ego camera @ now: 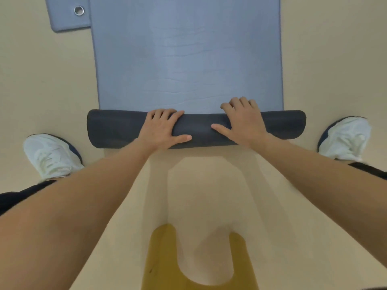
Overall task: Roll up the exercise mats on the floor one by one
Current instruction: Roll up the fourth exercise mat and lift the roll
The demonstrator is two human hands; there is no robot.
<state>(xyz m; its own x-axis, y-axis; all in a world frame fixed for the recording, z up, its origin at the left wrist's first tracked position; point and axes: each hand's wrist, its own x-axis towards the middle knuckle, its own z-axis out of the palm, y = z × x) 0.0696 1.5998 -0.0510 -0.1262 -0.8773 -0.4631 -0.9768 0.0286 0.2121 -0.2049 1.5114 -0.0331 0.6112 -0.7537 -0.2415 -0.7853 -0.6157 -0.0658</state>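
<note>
Head view: the dark rolled end [117,128] of the blue-grey foam exercise mat [188,59] is gripped by the left hand [163,128] and, at its 3 o'clock, the right hand [243,122], fingers curled over it.

Gym or exercise hall, smooth beige floor [41,80] around the grip, yellow painted marking [161,258] nearer than it, blue exercise mat [188,59] stretching beyond, second mat [62,21] with metal eyelet [79,10] far left.

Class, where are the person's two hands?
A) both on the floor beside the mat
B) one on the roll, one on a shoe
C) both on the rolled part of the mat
C: the left hand and right hand both lie on the dark roll, fingers curled over it.
</note>
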